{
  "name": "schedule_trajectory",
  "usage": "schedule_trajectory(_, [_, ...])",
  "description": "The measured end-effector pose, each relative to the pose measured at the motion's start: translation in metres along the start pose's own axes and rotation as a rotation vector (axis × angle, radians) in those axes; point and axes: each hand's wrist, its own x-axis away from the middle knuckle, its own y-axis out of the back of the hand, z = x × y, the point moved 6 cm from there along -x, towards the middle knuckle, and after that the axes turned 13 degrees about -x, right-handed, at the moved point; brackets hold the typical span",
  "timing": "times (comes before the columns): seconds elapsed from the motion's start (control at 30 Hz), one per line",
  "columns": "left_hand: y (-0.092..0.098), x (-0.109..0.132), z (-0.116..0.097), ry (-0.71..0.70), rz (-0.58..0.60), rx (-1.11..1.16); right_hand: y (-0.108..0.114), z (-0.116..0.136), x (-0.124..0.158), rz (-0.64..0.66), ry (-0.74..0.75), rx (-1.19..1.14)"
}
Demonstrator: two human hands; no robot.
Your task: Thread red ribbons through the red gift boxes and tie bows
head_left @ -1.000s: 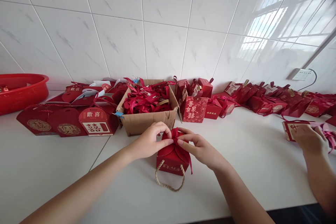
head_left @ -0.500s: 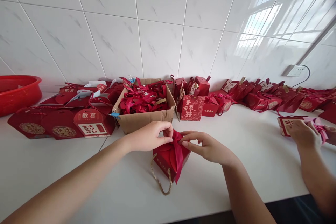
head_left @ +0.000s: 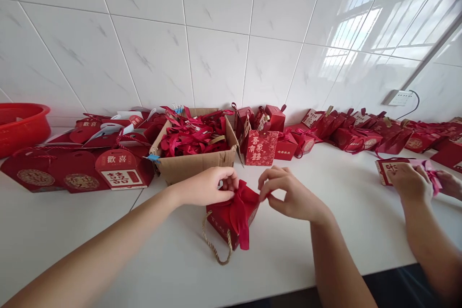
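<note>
- Rope handle (head_left: 218, 254): nearest, at the red box's seven o'clock.
- Red box (head_left: 223, 220): on the white table (head_left: 173, 250), ribbon (head_left: 241, 209) across its top, tail toward six.
- Left hand (head_left: 213, 186), ten o'clock: thumb and fingertips pinching ribbon.
- Right hand (head_left: 288, 193), two o'clock: fingers curled beside ribbon; grip unclear.
- Cardboard carton (head_left: 197, 164): eleven o'clock, heaped with ribbons.

Bright, soft daylight; a barred window's reflection (head_left: 355, 33) glares off the glossy white marbled-tile wall (head_left: 216, 62); wide-angle stretch skews the edges.
</note>
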Motion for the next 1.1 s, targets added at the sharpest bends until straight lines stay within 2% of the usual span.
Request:
schedule_trajectory(0.07, [0.001,-0.001,-0.002,-0.017,0.019,0.02,0.005,0.002,0.006,0.152,0.035,-0.073])
schedule_trajectory(0.1, [0.001,-0.001,-0.003,-0.024,0.026,0.028,0.009,0.003,0.007,0.18,0.047,-0.144])
schedule_trajectory(0.13, [0.001,-0.001,-0.003,-0.028,0.031,0.033,0.014,0.003,0.005,0.162,0.047,-0.228])
schedule_trajectory(0.23, [0.003,-0.001,-0.003,-0.025,0.009,0.039,0.024,-0.004,-0.009,-0.024,-0.062,-0.413])
schedule_trajectory(0.3, [0.003,-0.002,-0.001,-0.015,-0.014,0.067,0.017,-0.01,-0.021,-0.083,-0.188,-0.42])
schedule_trajectory(0.37, [0.001,-0.001,0.001,-0.009,-0.019,0.134,0.001,-0.014,-0.031,-0.029,-0.278,-0.405])
schedule_trajectory(0.43, [-0.002,-0.002,0.004,-0.005,-0.016,0.212,-0.015,-0.015,-0.038,0.039,-0.292,-0.411])
schedule_trajectory(0.53, [-0.005,-0.002,0.008,0.004,-0.026,0.266,-0.025,-0.018,-0.04,0.005,-0.257,-0.447])
schedule_trajectory(0.7, [-0.004,-0.002,0.012,0.033,-0.05,0.23,-0.027,-0.022,-0.035,-0.095,-0.137,-0.505])
schedule_trajectory(0.9, [-0.001,0.002,0.013,0.07,-0.021,0.144,-0.032,-0.011,-0.025,-0.061,0.188,-0.283])
schedule_trajectory(1.1, [0.001,0.001,0.014,0.035,-0.02,0.134,-0.035,-0.007,-0.024,-0.02,0.248,-0.269])
